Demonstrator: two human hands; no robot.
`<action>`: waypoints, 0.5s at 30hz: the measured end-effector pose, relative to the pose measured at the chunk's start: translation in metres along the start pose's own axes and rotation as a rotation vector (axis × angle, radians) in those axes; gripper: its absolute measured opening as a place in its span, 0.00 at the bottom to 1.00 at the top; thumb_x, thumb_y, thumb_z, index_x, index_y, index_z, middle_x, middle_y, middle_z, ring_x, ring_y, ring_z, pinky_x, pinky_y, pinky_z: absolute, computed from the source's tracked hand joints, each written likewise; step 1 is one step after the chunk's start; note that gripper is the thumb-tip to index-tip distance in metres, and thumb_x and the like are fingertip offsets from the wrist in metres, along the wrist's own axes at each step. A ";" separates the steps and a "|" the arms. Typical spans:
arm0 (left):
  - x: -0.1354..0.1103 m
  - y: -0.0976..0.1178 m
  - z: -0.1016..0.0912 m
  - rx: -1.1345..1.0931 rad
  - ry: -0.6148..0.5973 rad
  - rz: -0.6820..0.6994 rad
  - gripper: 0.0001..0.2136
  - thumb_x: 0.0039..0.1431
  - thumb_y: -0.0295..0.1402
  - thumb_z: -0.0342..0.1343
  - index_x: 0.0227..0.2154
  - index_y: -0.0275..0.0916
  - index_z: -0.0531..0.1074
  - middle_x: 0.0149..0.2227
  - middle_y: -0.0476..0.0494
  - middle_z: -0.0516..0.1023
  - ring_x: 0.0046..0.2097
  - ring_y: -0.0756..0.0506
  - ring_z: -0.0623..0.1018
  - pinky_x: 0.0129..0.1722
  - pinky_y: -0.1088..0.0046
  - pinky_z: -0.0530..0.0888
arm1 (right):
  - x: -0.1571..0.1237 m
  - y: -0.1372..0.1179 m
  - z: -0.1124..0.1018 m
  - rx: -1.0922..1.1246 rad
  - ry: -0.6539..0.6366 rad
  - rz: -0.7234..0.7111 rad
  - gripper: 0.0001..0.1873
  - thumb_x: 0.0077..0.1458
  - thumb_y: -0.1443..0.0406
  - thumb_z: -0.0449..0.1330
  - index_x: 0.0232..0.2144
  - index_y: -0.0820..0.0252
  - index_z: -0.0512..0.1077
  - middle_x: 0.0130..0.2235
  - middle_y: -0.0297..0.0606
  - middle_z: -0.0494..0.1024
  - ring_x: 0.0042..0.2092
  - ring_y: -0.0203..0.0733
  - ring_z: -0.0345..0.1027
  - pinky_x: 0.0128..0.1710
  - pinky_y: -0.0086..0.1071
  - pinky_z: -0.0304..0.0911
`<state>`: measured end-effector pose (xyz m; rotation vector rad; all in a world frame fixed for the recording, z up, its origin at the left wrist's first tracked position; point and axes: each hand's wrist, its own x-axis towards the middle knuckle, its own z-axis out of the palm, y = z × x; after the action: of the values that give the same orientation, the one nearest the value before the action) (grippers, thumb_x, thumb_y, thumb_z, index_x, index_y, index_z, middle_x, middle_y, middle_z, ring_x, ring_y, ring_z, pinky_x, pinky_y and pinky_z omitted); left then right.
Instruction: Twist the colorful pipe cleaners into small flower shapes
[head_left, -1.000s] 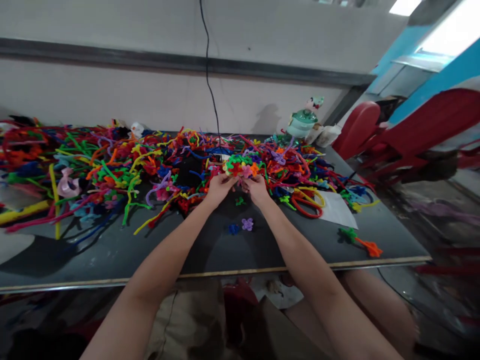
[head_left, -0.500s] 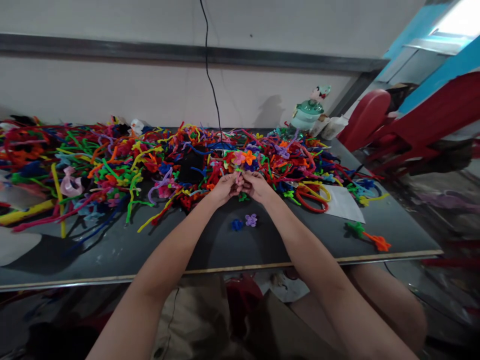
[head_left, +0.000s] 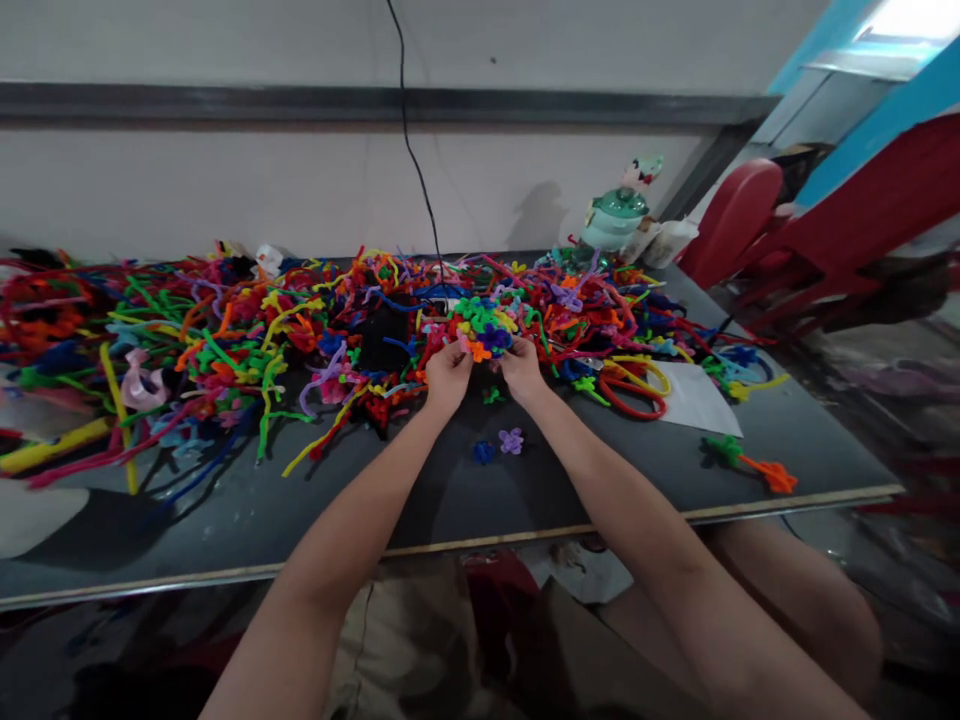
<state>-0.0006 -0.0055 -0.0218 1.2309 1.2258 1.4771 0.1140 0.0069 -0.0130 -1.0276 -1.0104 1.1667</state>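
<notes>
Pipe-cleaner flowers make up a bright bunch, and we grip it from below with both hands. Our left hand is closed on its left underside and our right hand on its right underside, pinching its base. We hold the bunch just above the dark worktop. Behind the bunch and to both sides sprawls a heap of loose pipe cleaners. Nearer to us than the bunch lie a small green flower, a purple flower and a blue flower. Right of the bunch we see a white sheet and, further right, an orange-and-green piece.
</notes>
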 end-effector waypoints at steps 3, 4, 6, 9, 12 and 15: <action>0.000 -0.001 -0.001 0.026 0.025 0.051 0.04 0.46 0.23 0.63 0.25 0.37 0.79 0.26 0.49 0.79 0.31 0.47 0.76 0.33 0.76 0.69 | -0.003 0.005 0.002 -0.059 0.012 -0.057 0.22 0.36 0.49 0.67 0.16 0.56 0.62 0.14 0.23 0.57 0.18 0.28 0.49 0.18 0.27 0.48; 0.001 -0.001 -0.001 0.033 0.036 0.047 0.04 0.46 0.23 0.63 0.26 0.37 0.79 0.26 0.49 0.79 0.31 0.47 0.76 0.34 0.76 0.70 | -0.003 0.006 0.002 -0.083 0.003 -0.076 0.23 0.37 0.48 0.66 0.16 0.57 0.63 0.15 0.24 0.58 0.19 0.29 0.51 0.18 0.28 0.48; 0.002 -0.001 0.000 0.022 0.054 0.035 0.04 0.46 0.23 0.64 0.26 0.37 0.79 0.26 0.49 0.79 0.30 0.48 0.75 0.35 0.75 0.70 | -0.003 0.007 0.001 -0.140 0.002 -0.104 0.24 0.37 0.45 0.65 0.17 0.57 0.66 0.16 0.27 0.60 0.21 0.32 0.55 0.20 0.28 0.49; 0.003 0.000 0.001 -0.074 0.058 -0.004 0.01 0.48 0.25 0.63 0.25 0.36 0.77 0.23 0.51 0.77 0.27 0.50 0.73 0.32 0.77 0.69 | -0.004 0.005 -0.002 -0.236 -0.007 -0.163 0.25 0.41 0.43 0.64 0.19 0.59 0.71 0.17 0.30 0.65 0.23 0.34 0.58 0.21 0.29 0.52; 0.003 0.004 0.002 -0.153 0.061 -0.072 0.05 0.51 0.26 0.62 0.21 0.35 0.75 0.21 0.52 0.75 0.24 0.52 0.70 0.28 0.78 0.67 | -0.004 0.002 -0.006 -0.314 -0.092 -0.224 0.25 0.46 0.44 0.62 0.20 0.60 0.74 0.19 0.32 0.70 0.22 0.34 0.59 0.23 0.29 0.55; 0.002 0.010 0.002 -0.152 0.074 -0.111 0.08 0.52 0.27 0.62 0.19 0.35 0.74 0.18 0.53 0.73 0.22 0.53 0.69 0.26 0.78 0.66 | -0.002 0.001 -0.008 -0.297 -0.093 -0.196 0.24 0.46 0.44 0.62 0.21 0.60 0.75 0.20 0.33 0.73 0.21 0.34 0.60 0.23 0.29 0.56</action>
<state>0.0007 -0.0052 -0.0120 0.9998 1.1880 1.5150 0.1217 0.0040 -0.0156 -1.0836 -1.3565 0.9279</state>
